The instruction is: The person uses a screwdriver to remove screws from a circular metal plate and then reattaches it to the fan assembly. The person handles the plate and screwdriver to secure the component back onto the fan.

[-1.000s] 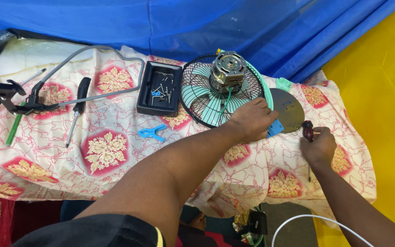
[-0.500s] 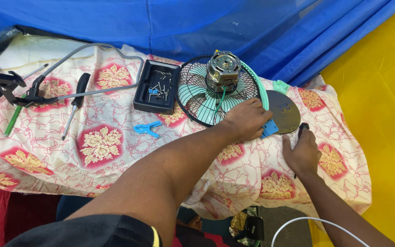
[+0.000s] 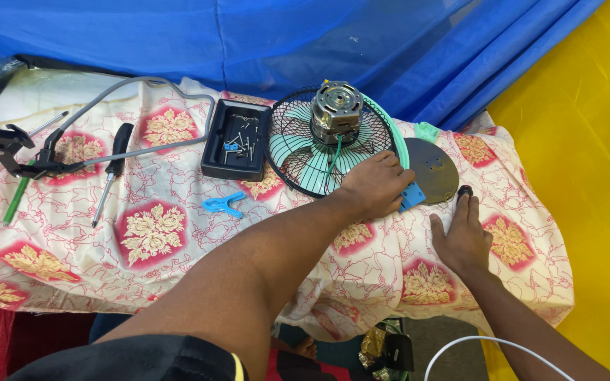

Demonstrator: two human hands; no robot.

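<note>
one fan grille [image 3: 298,152], black wire with a mint-green rim, lies flat on the patterned cloth [image 3: 157,233] that covers the table, and everything else is placed from it. on its middle sits one bare electric motor [image 3: 337,113], metal and upright, with a green wire running down over the spokes.

the left hand [image 3: 375,185] rests palm-down on the grille's near right edge, fingers pressed together and curled lightly over the rim; it pinches nothing that can be seen. just under that hand, touching the rim, is one small blue plastic block [image 3: 411,195].

to the right of the grille, just beside it, lies one round grey metal disc [image 3: 432,169]. the right hand [image 3: 464,236] lies flat on the cloth below and to the right of the disc, fingers straight and close together, the fingertips at one small black knob-like piece [image 3: 464,191] by the disc's edge; whether they grip it cannot be told.

left of the grille, just beside it, stands one black tray [image 3: 214,152] holding several small screws. below the tray lies one blue plastic clip [image 3: 223,204]. further left are one black-handled screwdriver [image 3: 111,169], one grey cable [image 3: 135,116] looping across the cloth, one green pen-like tool [image 3: 17,197], and one black clamp stand [image 3: 1,141], well apart from the grille.
</note>
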